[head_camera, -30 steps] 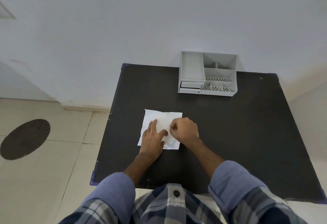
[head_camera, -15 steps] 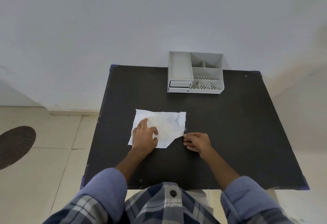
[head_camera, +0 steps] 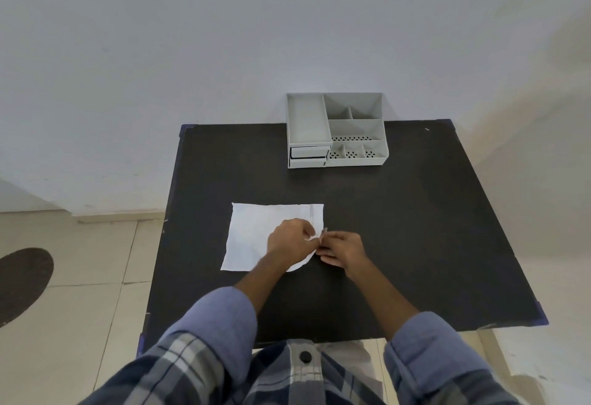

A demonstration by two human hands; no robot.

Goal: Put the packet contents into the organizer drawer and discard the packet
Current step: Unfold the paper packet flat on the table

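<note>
The packet is a white, creased paper sheet lying flat on the black table, left of centre. My left hand rests on its right part and pinches the paper's lifted right edge. My right hand sits just right of the paper, fingertips meeting the left hand's. A small thin grey piece sticks up between its fingertips; what it is cannot be told. The grey organizer stands at the table's far edge, its small drawer at the lower left front.
The organizer has several open compartments, some with perforated floors. A white wall rises right behind the table. Tiled floor lies to the left with a dark round cover. Bare black tabletop stretches to the right of my hands.
My right hand has come back to the paper's right edge and lifted off the table. My left hand slid right across the paper and now pinches that edge. The paper lies flatter.
</note>
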